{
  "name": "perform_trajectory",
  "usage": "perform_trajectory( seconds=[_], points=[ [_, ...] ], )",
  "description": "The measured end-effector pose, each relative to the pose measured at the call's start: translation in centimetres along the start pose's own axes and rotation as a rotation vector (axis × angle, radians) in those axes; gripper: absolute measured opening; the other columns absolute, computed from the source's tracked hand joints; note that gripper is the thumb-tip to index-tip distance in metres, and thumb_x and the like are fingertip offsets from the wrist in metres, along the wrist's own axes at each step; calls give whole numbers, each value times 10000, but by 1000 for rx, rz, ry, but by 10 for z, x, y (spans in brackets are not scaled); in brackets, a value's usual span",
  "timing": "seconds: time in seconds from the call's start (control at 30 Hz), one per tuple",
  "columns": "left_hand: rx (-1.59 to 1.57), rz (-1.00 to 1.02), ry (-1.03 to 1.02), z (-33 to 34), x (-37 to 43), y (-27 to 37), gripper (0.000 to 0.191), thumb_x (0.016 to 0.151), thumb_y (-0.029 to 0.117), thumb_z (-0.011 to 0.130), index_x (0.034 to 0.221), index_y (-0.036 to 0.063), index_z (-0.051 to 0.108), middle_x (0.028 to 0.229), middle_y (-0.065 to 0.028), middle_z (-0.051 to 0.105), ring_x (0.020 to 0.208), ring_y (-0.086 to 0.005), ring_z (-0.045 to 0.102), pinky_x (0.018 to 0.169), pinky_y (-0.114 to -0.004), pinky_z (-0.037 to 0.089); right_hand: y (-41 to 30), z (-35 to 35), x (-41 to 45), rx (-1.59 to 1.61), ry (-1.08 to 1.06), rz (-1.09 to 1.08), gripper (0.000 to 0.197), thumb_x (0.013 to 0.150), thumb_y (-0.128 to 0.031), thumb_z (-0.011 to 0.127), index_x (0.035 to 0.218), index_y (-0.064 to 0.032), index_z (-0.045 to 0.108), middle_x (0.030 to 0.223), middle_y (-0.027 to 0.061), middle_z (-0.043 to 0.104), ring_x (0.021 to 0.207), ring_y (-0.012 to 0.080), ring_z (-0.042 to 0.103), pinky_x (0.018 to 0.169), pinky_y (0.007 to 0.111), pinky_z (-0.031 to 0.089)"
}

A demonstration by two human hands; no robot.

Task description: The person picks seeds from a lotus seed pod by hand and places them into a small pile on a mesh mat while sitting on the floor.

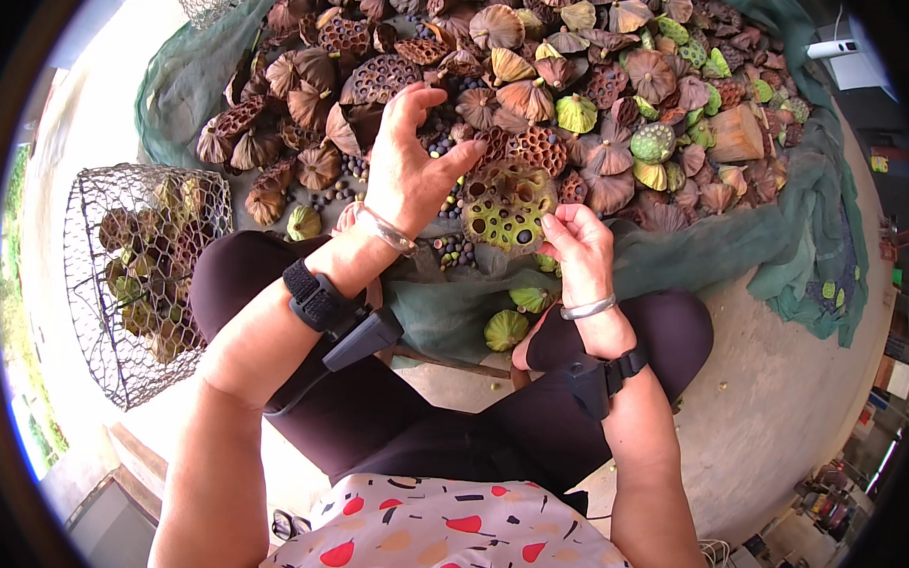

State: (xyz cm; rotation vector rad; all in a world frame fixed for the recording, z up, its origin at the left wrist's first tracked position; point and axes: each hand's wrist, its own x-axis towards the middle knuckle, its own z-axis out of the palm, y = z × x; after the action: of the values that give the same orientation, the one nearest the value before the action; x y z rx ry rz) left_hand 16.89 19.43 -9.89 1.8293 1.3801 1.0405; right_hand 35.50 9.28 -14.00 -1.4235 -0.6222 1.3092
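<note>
A green and brown lotus seed pod [508, 207] faces up in front of me, some of its holes holding seeds. The fingers and thumb of my right hand [580, 247] pinch its right edge. Just left of the pod, my left hand [417, 159] is raised with thumb and fingers apart, holding nothing. Beyond both hands lies a large heap of brown, dried lotus pods [497, 26], with a few green ones among them. Loose dark lotus seeds [455, 252] lie below and between my hands, over a green mesh net.
A wire mesh basket [143, 273] with pods inside stands at the left. Green netting [681, 247] borders the heap. A cut wooden block [737, 134] sits in the heap at the right. Two green pods [506, 330] lie near my right foot.
</note>
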Motion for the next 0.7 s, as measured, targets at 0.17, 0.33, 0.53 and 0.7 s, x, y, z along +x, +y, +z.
perform_trajectory(
  seconds=[0.17,0.33,0.53,0.7],
  points=[
    [-269,-471,-279,18,-28,-13,713,678,148,757,1221,-87,358,1129,-209,508,957,-262,557,746,-323,512,2,-1,-1,83,62,-29,104,827,-92,600,852,-17,533,736,2,549,618,63,515,548,214,470],
    [-667,-858,-533,19,-37,8,449,719,89,715,1068,-57,473,952,-111,598,825,-185,610,679,-281,527,-1,2,0,71,35,-39,96,833,-83,590,857,-18,523,741,-1,540,634,60,516,565,211,474],
    [-666,-838,-439,20,-34,11,398,679,42,734,993,-31,500,921,-96,605,785,-185,616,651,-287,539,-4,10,-5,-41,-117,-102,158,818,-49,605,909,5,486,804,37,553,712,83,551,621,230,497],
    [-647,-824,-404,20,-35,10,387,657,40,744,967,-8,517,887,-84,610,761,-179,615,626,-291,540,-5,13,-7,-9,-169,-92,157,785,25,607,876,6,480,827,58,582,732,89,560,642,221,484]
  ],
)
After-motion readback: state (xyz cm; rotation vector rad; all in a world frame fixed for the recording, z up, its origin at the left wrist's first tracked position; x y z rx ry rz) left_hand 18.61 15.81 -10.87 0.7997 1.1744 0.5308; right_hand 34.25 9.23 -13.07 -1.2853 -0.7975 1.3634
